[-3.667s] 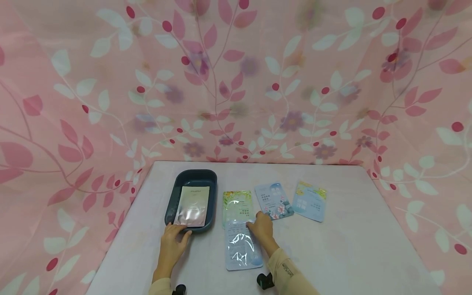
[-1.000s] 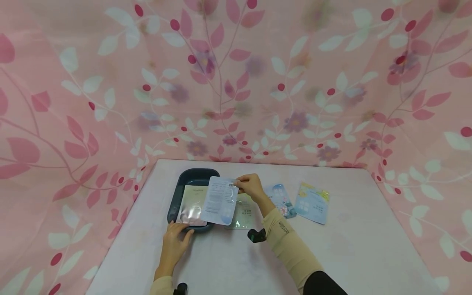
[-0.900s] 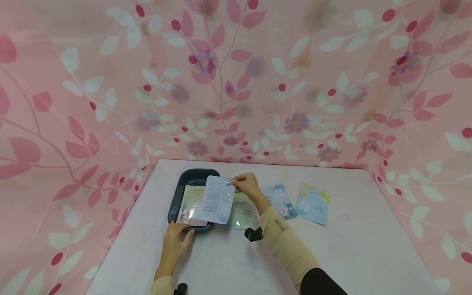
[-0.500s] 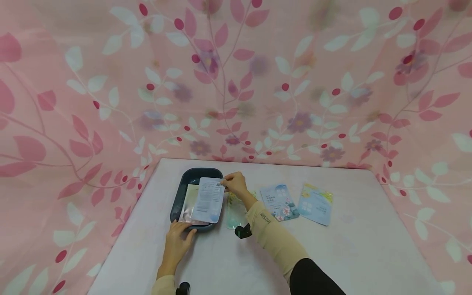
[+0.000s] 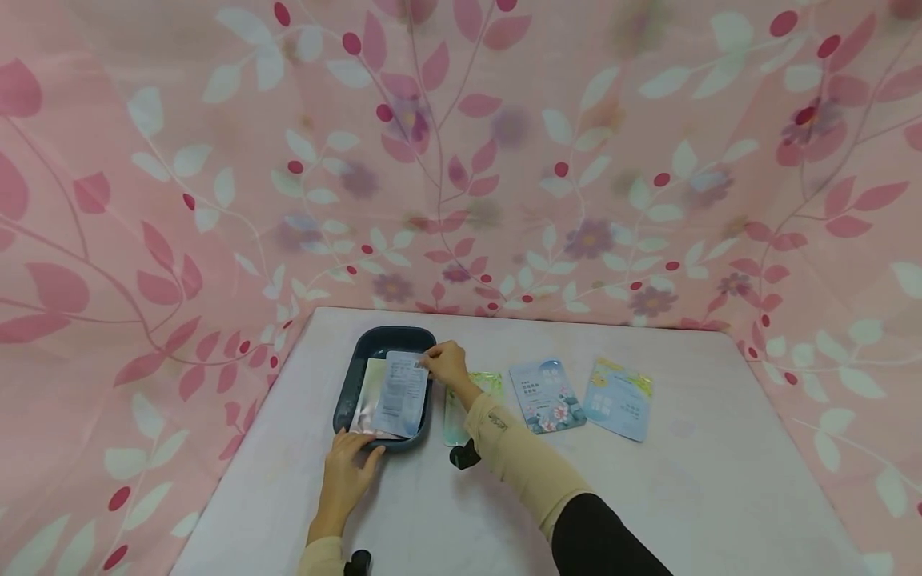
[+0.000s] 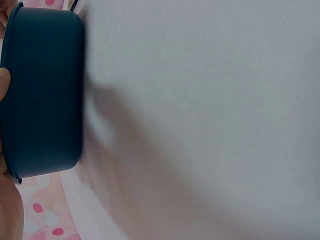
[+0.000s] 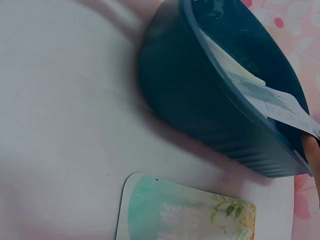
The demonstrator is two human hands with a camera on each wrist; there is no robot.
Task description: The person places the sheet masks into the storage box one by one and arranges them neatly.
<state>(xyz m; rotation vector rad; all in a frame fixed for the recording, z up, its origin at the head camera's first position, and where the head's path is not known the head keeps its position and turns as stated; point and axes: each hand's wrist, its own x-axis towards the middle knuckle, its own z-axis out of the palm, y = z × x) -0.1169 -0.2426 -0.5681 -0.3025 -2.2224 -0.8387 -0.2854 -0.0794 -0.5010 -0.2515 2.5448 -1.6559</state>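
Observation:
A dark blue plastic tray stands at the table's left side. My left hand holds its near rim, fingers over the edge and thumb against the outer wall. Inside the tray lies a pale green and pink face mask packet. My right hand pinches the upper right corner of a light blue face mask packet, printed side up. This packet overlaps the pale one, within the tray's rim; in the right wrist view the blue packet slopes down into the tray.
Beside the tray a green face mask packet lies on the white table, partly hidden by my right forearm. Farther right lie a blue flowered packet and a blue and yellow one. A pink floral cloth hangs behind.
My right hand has taken the light blue packet off the green one, carried it left over the tray and lowered it in. My left hand stays at the rim.

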